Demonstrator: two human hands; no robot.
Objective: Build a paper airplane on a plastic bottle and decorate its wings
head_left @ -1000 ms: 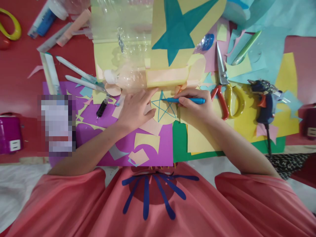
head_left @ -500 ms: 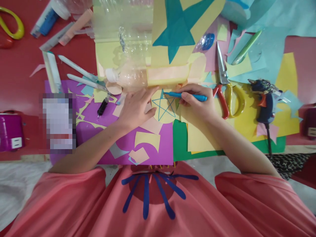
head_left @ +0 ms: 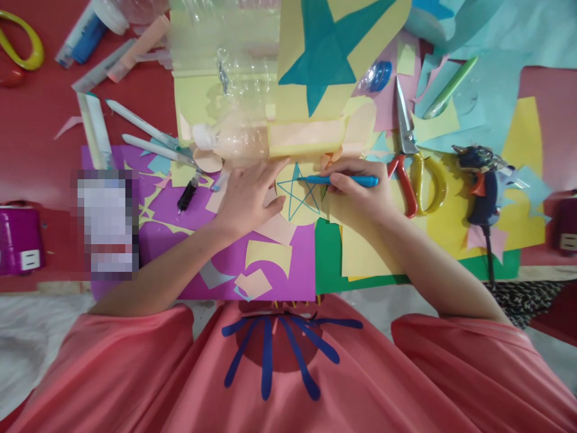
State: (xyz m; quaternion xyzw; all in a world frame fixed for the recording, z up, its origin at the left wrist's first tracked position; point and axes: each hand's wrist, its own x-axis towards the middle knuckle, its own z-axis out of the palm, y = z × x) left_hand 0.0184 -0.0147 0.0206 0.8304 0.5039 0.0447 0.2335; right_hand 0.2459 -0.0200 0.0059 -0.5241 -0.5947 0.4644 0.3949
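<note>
A blue marker pen [head_left: 349, 180] is gripped in my right hand [head_left: 365, 189], its tip on a pale yellow paper piece [head_left: 293, 211]. On that paper is a star outline [head_left: 298, 192] in blue lines, its top point coloured in. My left hand [head_left: 252, 198] lies flat at the paper's left edge, fingers spread. Just above the hands lies a clear plastic bottle [head_left: 241, 141] with a white cap and a yellow-edged paper band around it. Further up rests a yellow sheet with a big filled teal star [head_left: 322, 51].
Right of my hand lie scissors [head_left: 408, 138] with red and yellow handles and a dark blue glue gun [head_left: 484, 192]. To the left are white pens [head_left: 144, 126], a black-capped pen [head_left: 187, 195] and a blurred phone-like object [head_left: 108, 225]. Paper scraps [head_left: 269, 257] cover the purple sheet.
The marker tip has shifted slightly down and left, from beside the star's top point to its upper crossing. More of the top point is coloured in. My left hand stays put.
</note>
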